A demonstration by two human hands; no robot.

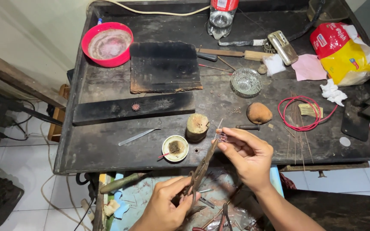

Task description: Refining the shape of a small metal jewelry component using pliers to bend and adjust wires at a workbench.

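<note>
Head view looks down on a dark, worn tabletop point(108, 145) and on the person's two hands at its near edge. At about 6 o'clock the left hand point(164, 208) is clenched around the handles of a pair of metal shears point(202, 169), whose blades slant up toward 1 o'clock. The right hand point(249, 156) pinches a small reddish wire piece point(222, 136) between thumb and fingertips, and the tips of the shears reach right to that piece. Just beyond the hands, near 12 o'clock from them, stand a short wooden stump point(197, 126) and, just beside it at 8 o'clock, a small round tin point(175, 148) with a thin red-tipped stick resting in it. A flat metal file point(138, 136) lies to the tin's 10 o'clock. Farther back lie a long black board point(133, 108) and a charred block point(164, 66), with a red bowl point(107, 44) at the far 10 o'clock corner. Toward 2 o'clock sit a brown rounded lump point(259, 113), a glass ashtray point(246, 81), a loop of red wire point(305, 113) and a red-and-yellow bag point(341, 53).
</note>
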